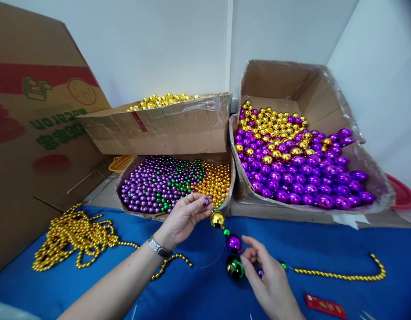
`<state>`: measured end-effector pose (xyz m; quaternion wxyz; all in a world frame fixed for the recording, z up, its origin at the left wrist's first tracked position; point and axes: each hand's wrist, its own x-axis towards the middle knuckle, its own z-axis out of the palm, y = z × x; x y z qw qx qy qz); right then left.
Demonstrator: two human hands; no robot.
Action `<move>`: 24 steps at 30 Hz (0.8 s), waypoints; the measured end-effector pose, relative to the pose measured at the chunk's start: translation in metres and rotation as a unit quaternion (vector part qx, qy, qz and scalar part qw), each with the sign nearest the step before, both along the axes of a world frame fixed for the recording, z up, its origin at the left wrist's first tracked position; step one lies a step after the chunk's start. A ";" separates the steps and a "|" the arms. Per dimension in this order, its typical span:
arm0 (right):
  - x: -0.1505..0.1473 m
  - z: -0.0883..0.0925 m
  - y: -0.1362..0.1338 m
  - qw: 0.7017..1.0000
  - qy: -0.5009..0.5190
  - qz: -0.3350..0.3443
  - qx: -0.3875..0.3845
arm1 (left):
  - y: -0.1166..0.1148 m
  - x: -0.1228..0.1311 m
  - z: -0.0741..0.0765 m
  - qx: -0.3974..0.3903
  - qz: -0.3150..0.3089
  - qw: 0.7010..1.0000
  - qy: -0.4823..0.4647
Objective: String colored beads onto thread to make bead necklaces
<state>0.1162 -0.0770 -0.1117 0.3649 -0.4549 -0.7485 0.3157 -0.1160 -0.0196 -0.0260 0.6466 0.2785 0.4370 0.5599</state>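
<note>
My left hand, with a metal watch on its wrist, pinches a small purple bead in front of the box of small beads. Just below its fingertips a large gold ball hangs on a thin string, followed by a small green bead, a large purple ball and a large dark green ball. My right hand is closed around this strand beside the two lower balls. Beyond it, the strand runs to a gold bead chain on the blue cloth.
A box of small purple, green and gold beads stands ahead, under a box of gold balls. Another box holds large purple and gold balls. Gold bead chains lie heaped at left, and a red packet lies at lower right.
</note>
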 end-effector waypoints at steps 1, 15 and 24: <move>0.000 0.000 0.000 1.000 -0.002 0.001 0.003 | 0.000 0.000 0.000 0.000 0.000 1.000 0.002; 0.000 0.006 0.000 1.000 -0.002 0.000 0.016 | -0.005 0.000 0.002 0.043 -0.023 0.997 0.067; -0.008 -0.008 0.015 0.999 0.006 0.011 -0.049 | -0.011 0.010 -0.008 0.081 -0.048 0.968 0.234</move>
